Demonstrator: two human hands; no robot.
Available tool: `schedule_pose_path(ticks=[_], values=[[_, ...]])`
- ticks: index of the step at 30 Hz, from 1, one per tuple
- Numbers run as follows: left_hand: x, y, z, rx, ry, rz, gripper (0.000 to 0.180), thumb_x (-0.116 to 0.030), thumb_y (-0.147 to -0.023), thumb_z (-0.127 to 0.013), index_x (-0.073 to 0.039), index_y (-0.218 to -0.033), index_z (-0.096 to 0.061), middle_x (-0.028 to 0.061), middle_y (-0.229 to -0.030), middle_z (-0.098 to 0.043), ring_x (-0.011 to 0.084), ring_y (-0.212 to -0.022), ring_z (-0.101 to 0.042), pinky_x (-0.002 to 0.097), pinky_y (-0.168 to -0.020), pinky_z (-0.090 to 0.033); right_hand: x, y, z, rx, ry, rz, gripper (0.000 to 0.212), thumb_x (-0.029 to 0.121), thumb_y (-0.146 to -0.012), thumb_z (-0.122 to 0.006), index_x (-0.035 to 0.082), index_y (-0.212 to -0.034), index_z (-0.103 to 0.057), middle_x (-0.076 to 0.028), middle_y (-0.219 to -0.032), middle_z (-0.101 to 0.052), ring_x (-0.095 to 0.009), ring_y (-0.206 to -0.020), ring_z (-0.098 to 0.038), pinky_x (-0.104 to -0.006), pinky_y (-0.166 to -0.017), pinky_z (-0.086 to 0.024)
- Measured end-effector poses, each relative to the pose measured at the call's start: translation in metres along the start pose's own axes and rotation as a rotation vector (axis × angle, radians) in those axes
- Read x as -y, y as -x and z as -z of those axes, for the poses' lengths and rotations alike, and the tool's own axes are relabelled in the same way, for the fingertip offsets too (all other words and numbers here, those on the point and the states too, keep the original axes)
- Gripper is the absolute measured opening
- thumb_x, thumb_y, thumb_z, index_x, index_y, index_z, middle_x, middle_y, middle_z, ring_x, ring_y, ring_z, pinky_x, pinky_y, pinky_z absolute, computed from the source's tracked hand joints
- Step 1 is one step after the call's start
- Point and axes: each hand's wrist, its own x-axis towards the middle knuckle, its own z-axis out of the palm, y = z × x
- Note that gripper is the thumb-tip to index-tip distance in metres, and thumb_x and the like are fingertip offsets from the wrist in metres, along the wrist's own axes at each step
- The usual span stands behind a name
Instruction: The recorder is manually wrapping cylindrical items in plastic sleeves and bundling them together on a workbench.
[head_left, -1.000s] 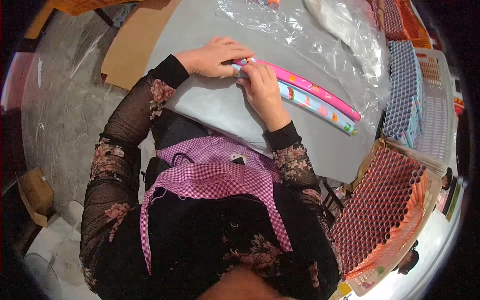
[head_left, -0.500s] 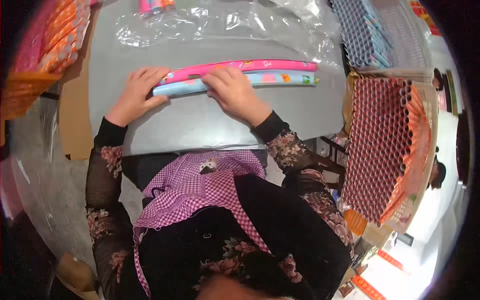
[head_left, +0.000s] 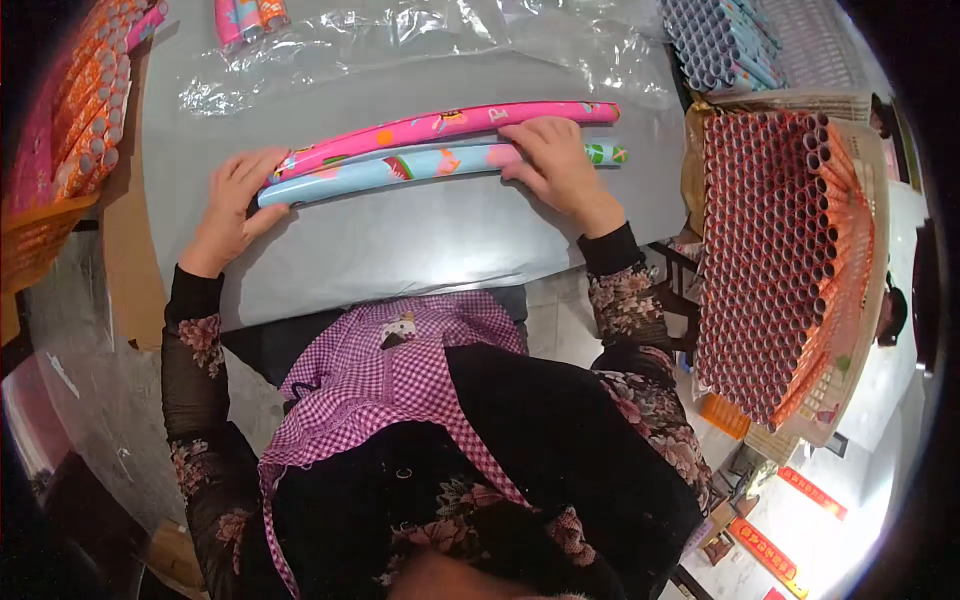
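Observation:
Two long, slim tubes lie side by side on the grey table, apart at their right ends and close together at their left. The farther pink tube (head_left: 370, 138) has coloured pictures; the nearer light blue tube (head_left: 345, 180) is patterned too. My left hand (head_left: 232, 208) is closed around the left ends of both, thumb on the near side and fingers on the far side. Near its right end, my right hand (head_left: 562, 172) grips the blue tube between thumb and fingers, its fingertips close to the pink one.
Clear plastic film (head_left: 400, 50) lies crumpled across the far table, beside several short coloured tubes (head_left: 250, 18). At right, a basket holds many stacked red-orange tubes (head_left: 765, 260), with blue tubes (head_left: 715, 50) behind it. An orange basket of tubes (head_left: 50, 215) stands left, near a cardboard piece (head_left: 130, 240).
My right hand has slid rightward along the blue tube toward its right end. The tubes' right ends have spread apart. My left hand stays at their left ends.

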Motion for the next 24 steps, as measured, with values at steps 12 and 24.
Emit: schedule_pose_path(ticks=[12,24], values=[[-0.001,-0.003,0.005,0.044,0.053,0.028,0.06,-0.027,-0.08,-0.07,-0.014,-0.136,-0.053,0.0053,-0.136,-0.056,0.0296,-0.125,-0.046,0.0435,-0.108,-0.029,-0.006,0.006,0.011,-0.036,-0.018,0.012,0.036,0.014,-0.076,-0.075,0.004,-0.109,-0.063,-0.014,-0.108,-0.063,-0.035,-0.102,-0.058,-0.0425,-0.088,-0.046],[-0.013,-0.001,0.004,0.063,0.019,0.0,0.062,-0.028,-0.078,-0.072,-0.012,-0.136,-0.054,0.0073,-0.138,-0.053,0.029,-0.13,-0.042,0.043,-0.111,-0.026,-0.005,0.009,-0.003,-0.085,0.049,-0.054,0.047,0.019,-0.074,-0.078,0.006,-0.117,-0.062,-0.014,-0.117,-0.058,-0.034,-0.108,-0.054,-0.0425,-0.092,-0.043]])
